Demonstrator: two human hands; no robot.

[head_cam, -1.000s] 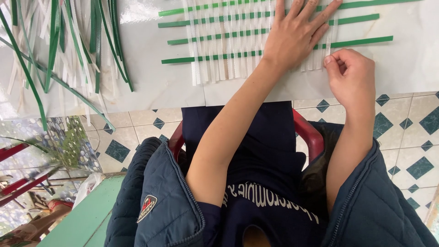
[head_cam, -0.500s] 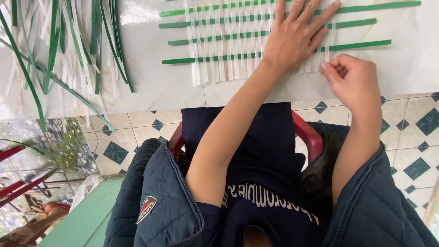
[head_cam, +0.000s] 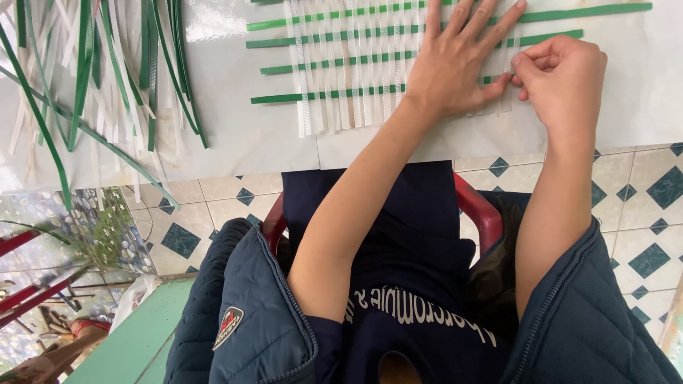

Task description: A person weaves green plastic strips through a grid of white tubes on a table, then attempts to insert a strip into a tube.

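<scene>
The person wears a quilted navy sleeveless vest with a small chest badge over a dark navy short-sleeved shirt bearing pale lettering.

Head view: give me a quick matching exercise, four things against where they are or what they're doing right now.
Things:
1. left hand
2. right hand
3. loose strips
4. red stool

States:
A. pinching at the right edge of the woven mat
B. spread in a pile at the left of the white sheet
C. pressed flat, fingers spread, on the weave
D. under the person, on the tiled floor

Pairs: 1-C, 2-A, 3-B, 4-D
</scene>
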